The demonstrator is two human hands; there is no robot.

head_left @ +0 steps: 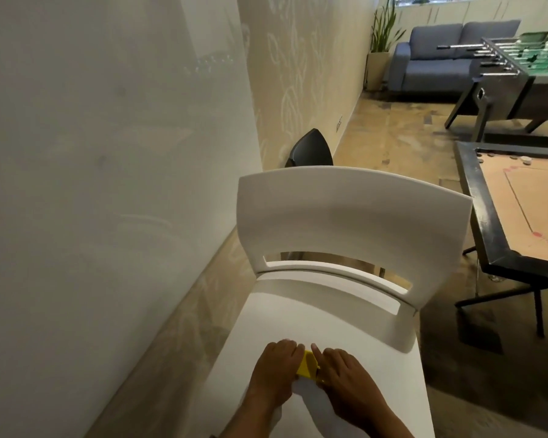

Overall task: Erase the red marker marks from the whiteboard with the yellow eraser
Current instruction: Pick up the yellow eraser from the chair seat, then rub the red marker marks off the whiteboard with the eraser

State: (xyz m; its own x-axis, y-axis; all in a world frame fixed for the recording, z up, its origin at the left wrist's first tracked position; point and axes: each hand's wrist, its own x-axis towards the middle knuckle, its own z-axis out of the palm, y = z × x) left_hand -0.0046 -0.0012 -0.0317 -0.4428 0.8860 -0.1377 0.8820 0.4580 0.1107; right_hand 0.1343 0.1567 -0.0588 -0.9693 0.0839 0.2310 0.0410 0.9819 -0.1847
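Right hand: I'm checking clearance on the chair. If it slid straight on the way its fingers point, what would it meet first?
Probably the white chair's backrest. The right hand, beside the yellow eraser, points up the seat, which looks bare between.

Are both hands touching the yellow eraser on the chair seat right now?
Touching. The head view shows the left hand and right hand pressed against either side of the yellow eraser, with no gap visible, on the white chair seat.
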